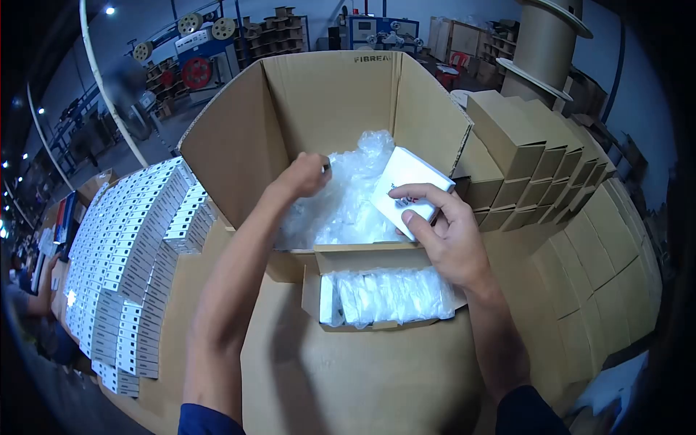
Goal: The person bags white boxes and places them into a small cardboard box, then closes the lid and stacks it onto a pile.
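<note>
My right hand (446,228) grips a flat white box (409,174) with a small red and blue print, tilted above the near right part of a large open carton (326,101). Over the left part of that carton, my left hand (308,174) is closed; a small dark spot shows at its fingertips, too small to name. Clear plastic bags (341,196) lie heaped inside the carton. In front of it stands a smaller open cardboard box (312,293) with a row of plastic-wrapped pieces (391,296) packed upright, a white one at its left end.
Stacks of small white labelled boxes (130,254) cover the left side. Folded brown cartons (515,145) are piled on the right, beside a large spool (544,43). Machinery (206,43) stands behind. Another person's arm (51,283) shows at the far left.
</note>
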